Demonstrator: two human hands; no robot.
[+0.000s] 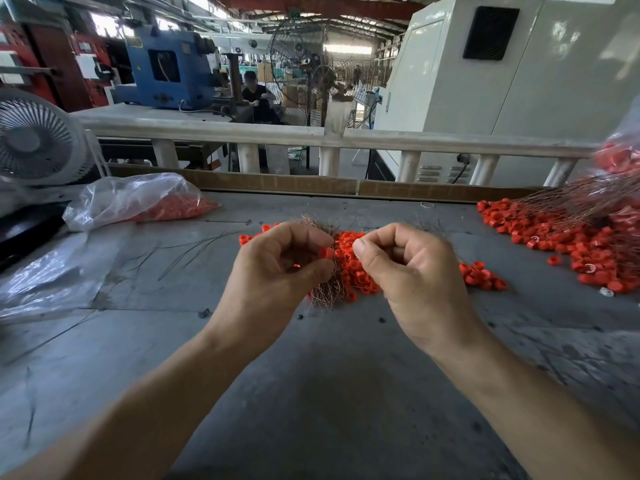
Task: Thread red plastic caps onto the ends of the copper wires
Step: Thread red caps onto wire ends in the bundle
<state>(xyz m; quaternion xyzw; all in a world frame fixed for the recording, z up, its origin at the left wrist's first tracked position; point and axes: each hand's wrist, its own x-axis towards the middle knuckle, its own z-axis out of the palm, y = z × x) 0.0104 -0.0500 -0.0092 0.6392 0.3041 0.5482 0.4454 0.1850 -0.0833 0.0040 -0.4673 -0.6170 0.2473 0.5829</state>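
Note:
My left hand (280,268) pinches a red cap (326,253) between thumb and forefinger, and a bundle of thin copper wires (323,292) runs through its curled fingers, showing above and below the hand. My right hand (401,268) is curled close beside it, thumb tip pressed to forefinger just right of the cap; whatever it pinches is too fine to make out. Behind both hands lies a pile of loose red caps (356,265) on the grey table (311,375).
A large heap of red caps (571,244) with copper wires (581,202) laid over it fills the right. A clear plastic bag of red caps (149,202) sits at back left, a white fan (34,140) beyond it. Loose dark wires (194,247) lie left.

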